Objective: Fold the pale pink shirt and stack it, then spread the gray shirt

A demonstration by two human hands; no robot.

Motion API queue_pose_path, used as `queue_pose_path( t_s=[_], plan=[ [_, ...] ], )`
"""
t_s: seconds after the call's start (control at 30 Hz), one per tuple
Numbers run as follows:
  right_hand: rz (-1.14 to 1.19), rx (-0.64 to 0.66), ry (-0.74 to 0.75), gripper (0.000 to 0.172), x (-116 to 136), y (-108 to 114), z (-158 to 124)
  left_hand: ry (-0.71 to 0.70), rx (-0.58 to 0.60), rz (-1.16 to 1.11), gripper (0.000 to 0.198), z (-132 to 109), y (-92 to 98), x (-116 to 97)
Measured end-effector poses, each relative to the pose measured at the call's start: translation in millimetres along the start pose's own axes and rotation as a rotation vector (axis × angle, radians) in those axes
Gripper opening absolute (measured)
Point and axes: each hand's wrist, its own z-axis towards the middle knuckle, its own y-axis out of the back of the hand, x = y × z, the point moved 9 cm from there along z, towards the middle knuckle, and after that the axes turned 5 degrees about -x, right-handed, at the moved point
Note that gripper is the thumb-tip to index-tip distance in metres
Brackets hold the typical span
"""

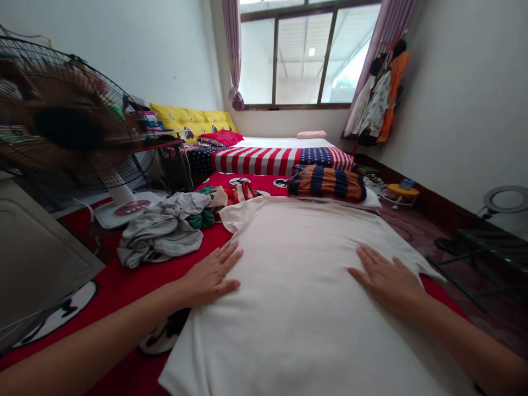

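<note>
A white T-shirt [297,286] lies spread flat on a red cartoon-print bedspread [119,283] in front of me. My left hand [212,275] rests palm down on the shirt's left edge, fingers stretched out. My right hand [385,278] lies flat on the shirt's right side, fingers spread. Neither hand holds anything.
A heap of grey and green clothes [167,228] lies left of the shirt. A folded striped garment [328,182] sits beyond it. A large standing fan [70,129] is at the left, a stars-and-stripes blanket [280,158] lies farther back, and clothes hang [381,99] by the window.
</note>
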Motion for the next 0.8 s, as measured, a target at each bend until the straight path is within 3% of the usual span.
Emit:
queue_pose_path(
  t_s=[0.1, 0.17, 0.23, 0.33, 0.47, 0.67, 0.8],
  plan=[
    [-0.085, 0.036, -0.001, 0.031, 10, 29, 20, 0.149, -0.227, -0.209, 0.051, 8, 36.3, 26],
    [0.047, -0.048, 0.042, 0.028, 41, 51, 33, 0.41, -0.426, -0.442, 0.041, 18, 54.6, 60],
    [0.256, -0.105, 0.059, 0.027, 77, 58, 41, 0.682, -0.499, -0.704, 0.039, 30, 50.4, 90],
    [0.395, -0.224, 0.116, 0.021, 117, 50, 48, 0.847, -0.484, -0.838, 0.035, 56, 39.1, 109],
    [0.485, -0.422, 0.15, 0.014, 123, 39, 51, 0.9, -0.491, -0.783, 0.034, 77, 33.2, 124],
    [0.747, -0.4, 0.154, 0.016, 106, 31, 56, 0.807, -0.525, -0.688, 0.018, 94, 33.6, 123],
    [0.779, -0.41, 0.137, 0.016, 105, 32, 56, 0.644, -0.597, -0.572, 0.015, 107, 54.9, 114]
  ],
)
